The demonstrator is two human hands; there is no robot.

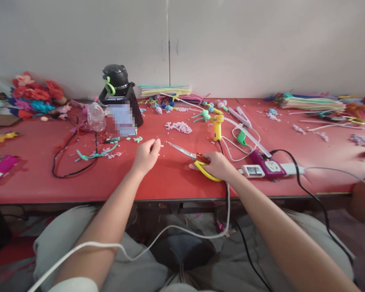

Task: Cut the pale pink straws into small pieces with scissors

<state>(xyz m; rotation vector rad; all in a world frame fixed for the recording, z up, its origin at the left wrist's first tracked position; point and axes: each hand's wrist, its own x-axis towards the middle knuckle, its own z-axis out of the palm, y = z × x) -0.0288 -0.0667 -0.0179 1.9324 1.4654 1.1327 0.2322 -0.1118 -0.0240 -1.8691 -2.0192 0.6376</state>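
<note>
My right hand point(215, 165) is wrapped round the handles of a pair of scissors point(184, 151), one loop yellow and the other orange. Their silver blades point left and look closed or nearly so. Across a small gap from the tip, my left hand point(147, 154) is closed in a pinch. A tiny pale pink bit shows beside its fingertips; whether they grip it cannot be made out. Beyond both hands lies a small heap of short lilac pieces point(179, 127). A yellow glue gun point(217, 127) stands behind my right hand.
A black bottle point(135, 109) with a phone point(123, 117) against it stands at back left, beside a clear plastic cup point(96, 117). Right of my right hand lies a purple power strip point(266, 165) with cords. Bundled pipe cleaners point(312, 102) lie back right. A white cable point(170, 228) crosses my lap.
</note>
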